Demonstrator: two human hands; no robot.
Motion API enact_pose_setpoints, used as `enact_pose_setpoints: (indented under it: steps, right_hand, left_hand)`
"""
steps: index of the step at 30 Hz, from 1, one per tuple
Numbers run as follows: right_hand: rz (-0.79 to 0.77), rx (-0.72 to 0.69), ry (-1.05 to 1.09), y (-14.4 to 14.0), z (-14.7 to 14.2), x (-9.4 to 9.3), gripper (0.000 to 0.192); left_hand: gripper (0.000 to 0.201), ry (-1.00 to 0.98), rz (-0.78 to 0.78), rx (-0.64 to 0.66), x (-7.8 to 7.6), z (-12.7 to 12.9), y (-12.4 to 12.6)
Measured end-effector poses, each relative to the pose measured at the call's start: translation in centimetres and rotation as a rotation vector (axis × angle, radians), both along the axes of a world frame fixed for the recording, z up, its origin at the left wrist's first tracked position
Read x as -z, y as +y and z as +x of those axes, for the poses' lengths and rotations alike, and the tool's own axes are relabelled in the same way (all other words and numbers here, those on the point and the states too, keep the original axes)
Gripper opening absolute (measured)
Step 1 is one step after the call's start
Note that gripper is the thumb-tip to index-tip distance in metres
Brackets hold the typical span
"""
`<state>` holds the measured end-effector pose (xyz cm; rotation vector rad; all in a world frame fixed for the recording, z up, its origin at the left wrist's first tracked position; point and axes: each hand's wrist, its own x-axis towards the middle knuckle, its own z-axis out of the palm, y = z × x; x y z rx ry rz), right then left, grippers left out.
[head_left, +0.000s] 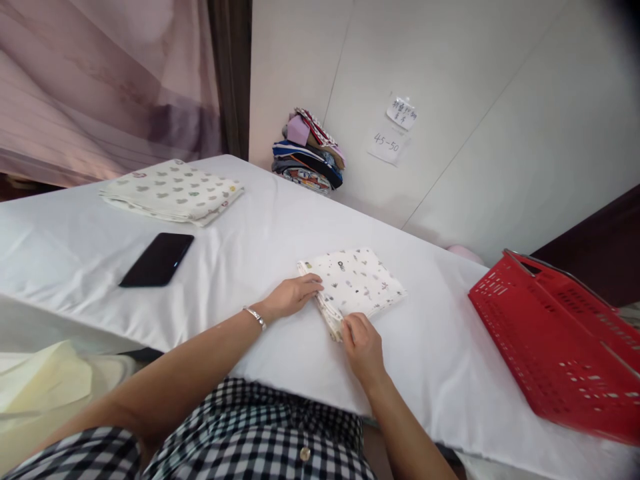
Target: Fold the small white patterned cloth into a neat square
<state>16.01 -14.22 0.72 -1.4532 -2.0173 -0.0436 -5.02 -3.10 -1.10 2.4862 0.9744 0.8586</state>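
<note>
Fingers pinch printed folded cloth (355, 283) edge — right hand (363, 345) | left hand (293, 295) flat, pressing | white tablecloth (240, 240)

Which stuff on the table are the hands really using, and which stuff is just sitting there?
In use:
- small white folded cloth with tiny prints, edge touched by left hand and right hand

Just lying about:
- larger folded white cloth with grey prints
- black phone
- red plastic basket
- pile of colourful fabrics by the wall
</note>
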Motion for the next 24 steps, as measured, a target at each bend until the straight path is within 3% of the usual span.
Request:
enact_pose_setpoints:
  steps: [6,19,24]
  right_hand:
    - [-0.019,0.008,0.018,0.07,-0.09,0.17,0.022]
    - [-0.017,0.005,0.188,0.47,0.46,0.46,0.017]
    - [-0.013,0.002,0.176,0.44,0.45,0.46,0.019]
  left_hand:
    - [0.031,0.007,-0.053,0.036,-0.40,-0.10,-0.43]
    - [0.037,-0.019,-0.011,0.072,0.02,-0.12,-0.17]
    - [0.028,-0.004,0.040,0.050,0.32,0.25,0.18]
